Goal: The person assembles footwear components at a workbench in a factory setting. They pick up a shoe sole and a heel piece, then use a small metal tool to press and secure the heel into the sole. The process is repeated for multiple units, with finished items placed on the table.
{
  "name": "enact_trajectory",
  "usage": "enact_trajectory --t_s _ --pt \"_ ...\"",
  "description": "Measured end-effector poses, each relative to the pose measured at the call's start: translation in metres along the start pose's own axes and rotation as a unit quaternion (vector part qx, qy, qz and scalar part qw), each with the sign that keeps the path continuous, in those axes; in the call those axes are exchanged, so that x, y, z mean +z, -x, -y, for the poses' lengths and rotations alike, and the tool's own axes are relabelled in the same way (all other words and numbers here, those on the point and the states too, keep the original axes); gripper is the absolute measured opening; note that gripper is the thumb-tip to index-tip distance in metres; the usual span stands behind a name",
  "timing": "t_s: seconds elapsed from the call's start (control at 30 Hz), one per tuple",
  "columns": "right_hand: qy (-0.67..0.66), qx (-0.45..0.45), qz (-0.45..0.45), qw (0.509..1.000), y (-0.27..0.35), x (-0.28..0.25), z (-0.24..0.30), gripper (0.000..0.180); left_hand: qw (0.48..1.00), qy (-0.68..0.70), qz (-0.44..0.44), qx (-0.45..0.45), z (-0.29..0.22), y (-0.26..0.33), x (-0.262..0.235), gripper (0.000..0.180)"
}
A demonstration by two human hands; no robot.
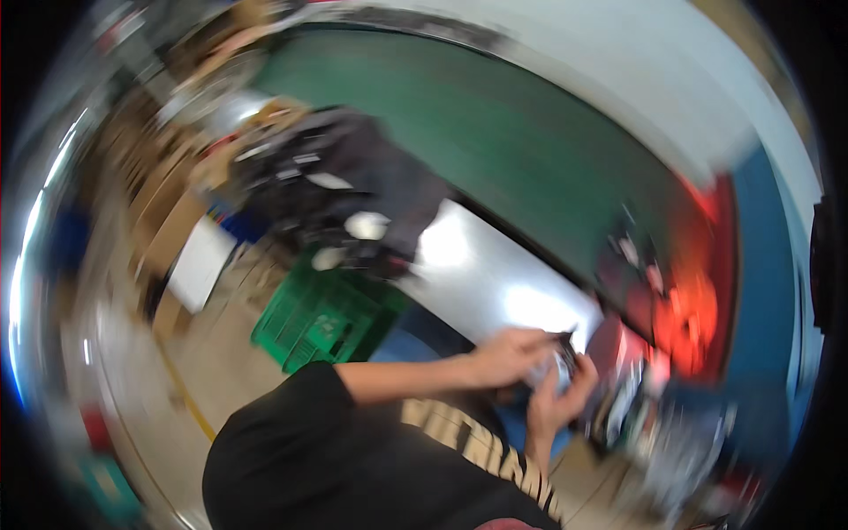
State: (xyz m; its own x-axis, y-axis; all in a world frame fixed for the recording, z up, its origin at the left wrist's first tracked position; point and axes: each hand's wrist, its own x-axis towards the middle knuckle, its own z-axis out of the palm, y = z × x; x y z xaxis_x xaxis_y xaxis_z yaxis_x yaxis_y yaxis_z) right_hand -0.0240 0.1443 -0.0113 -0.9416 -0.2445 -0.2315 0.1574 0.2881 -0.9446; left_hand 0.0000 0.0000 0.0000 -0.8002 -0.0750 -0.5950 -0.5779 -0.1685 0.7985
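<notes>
Both hands meet close in front of my body, over the near edge of a shiny metal worktop. Between them is a small blurred item, pale bluish with a dark upper part; its kind cannot be made out. My left hand reaches in from the left, fingers closed on the item's upper side. On the other side my right hand has its fingers and thumb curled round the lower part. The picture is smeared by motion.
A long green surface runs behind the worktop, with a red-glowing area at its right end. Dark sheeting with loose pieces lies left, above a green plastic crate. Cardboard boxes stand further left; clear plastic wrapping lies lower right.
</notes>
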Motion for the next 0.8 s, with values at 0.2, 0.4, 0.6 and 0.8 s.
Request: enact_trajectory --t_s 0.2,0.4,0.6,0.8 --pt "-0.055 -0.235 0.070 0.968 -0.159 0.043 -0.001 0.054 0.908 0.279 0.055 0.308 -0.067 -0.150 -0.056 0.030" --pt "-0.197 0.014 0.271 0.942 -0.174 0.044 -0.010 0.048 0.849 0.437 -0.019 0.298 -0.065 -0.166 -0.078 0.036" --pt "-0.226 -0.003 0.249 0.942 -0.181 0.022 0.001 0.036 0.865 0.350 0.050 0.356 -0.061 -0.178 -0.078 0.056" --pt "-0.059 -0.084 0.173 0.980 -0.202 -0.053 -0.011 0.062 0.910 0.267 0.096 0.301 -0.043 -0.199 -0.074 0.081"
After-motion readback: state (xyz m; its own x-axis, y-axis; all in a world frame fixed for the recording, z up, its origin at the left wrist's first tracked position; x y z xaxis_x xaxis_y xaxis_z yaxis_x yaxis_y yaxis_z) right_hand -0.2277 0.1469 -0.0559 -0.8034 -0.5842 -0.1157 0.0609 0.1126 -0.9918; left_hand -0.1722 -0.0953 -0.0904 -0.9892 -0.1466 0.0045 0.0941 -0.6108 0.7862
